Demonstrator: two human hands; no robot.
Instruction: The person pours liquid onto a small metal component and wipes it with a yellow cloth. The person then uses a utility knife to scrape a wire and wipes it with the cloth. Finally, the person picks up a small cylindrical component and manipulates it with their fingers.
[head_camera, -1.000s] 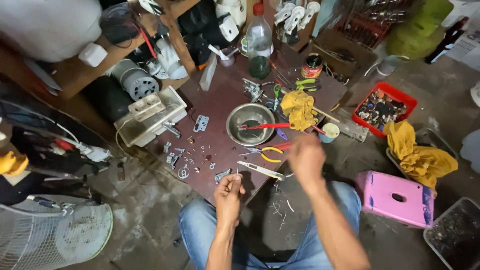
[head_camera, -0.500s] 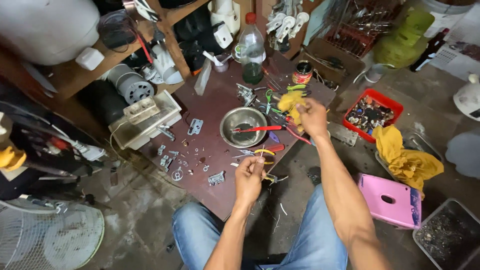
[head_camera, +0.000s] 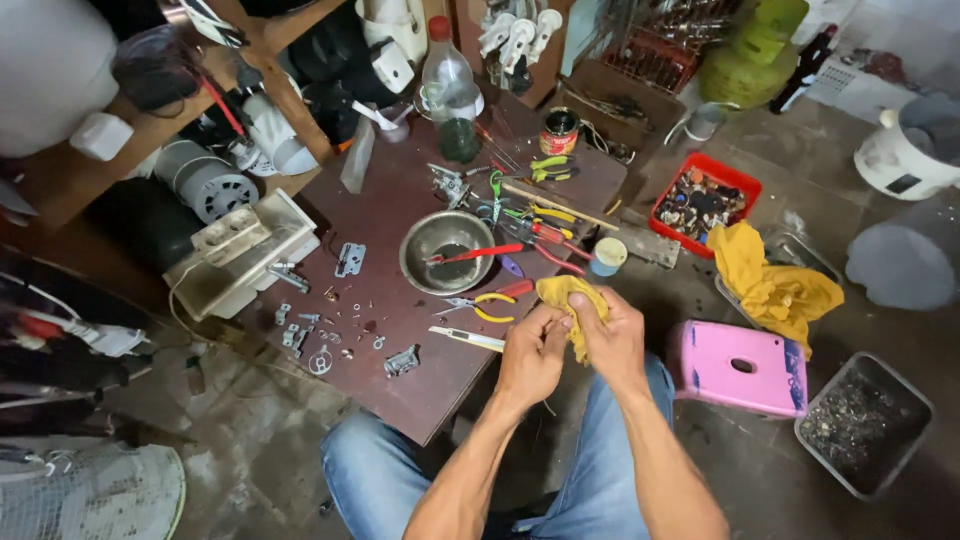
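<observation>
both your hands are now coming together at the near edge of the bench (head_camera: 400, 210), where half a second ago your right one was reaching far across for the yellow rag (head_camera: 568, 296). from the head view, your left hand (head_camera: 530, 352) and right hand (head_camera: 612, 335) are both clenching that rag, bunched between them just over the bench's near right corner. you are seemingly wiping your hands or something too small to tell. next you are needing a steady rubbing grip, keeping clear of the pliers (head_camera: 488, 300) just beside.
</observation>
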